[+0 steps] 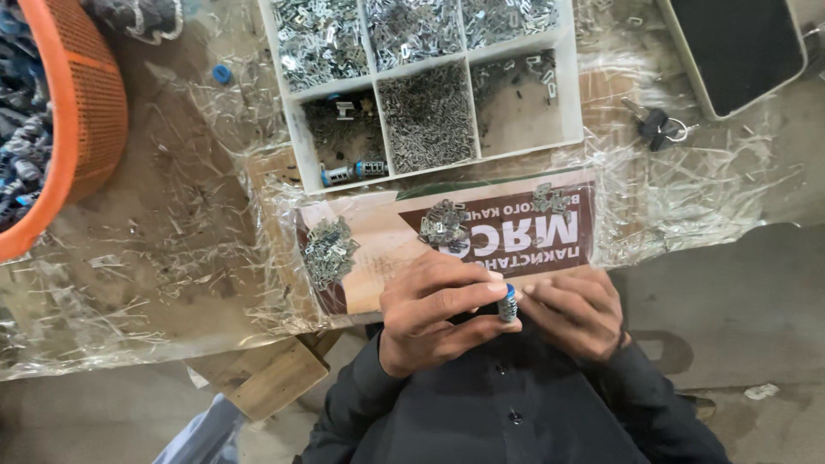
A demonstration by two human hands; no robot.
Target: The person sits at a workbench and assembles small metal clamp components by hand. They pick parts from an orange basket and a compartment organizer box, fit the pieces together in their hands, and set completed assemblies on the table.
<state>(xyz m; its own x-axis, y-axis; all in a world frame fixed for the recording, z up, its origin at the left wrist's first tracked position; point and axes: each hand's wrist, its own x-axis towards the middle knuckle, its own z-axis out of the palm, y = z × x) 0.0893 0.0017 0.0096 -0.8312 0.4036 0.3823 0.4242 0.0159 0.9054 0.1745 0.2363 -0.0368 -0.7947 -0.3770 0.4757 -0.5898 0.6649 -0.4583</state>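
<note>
While the left hand (438, 309) pinches a small blue and metal cylinder (508, 303) upright at its fingertips, the right hand (574, 314) closes its fingers against the same piece, just in front of the chest. This 1 piece seems to be in the middle of assembly, and 1 similar cylinder (352, 171) lies in the white divided tray (567, 77). Much is left, I think: 3 small heaps of metal clips (329, 249) wait on the cardboard sheet (378, 228), and the orange basket (82, 129) holds many dark parts
</note>
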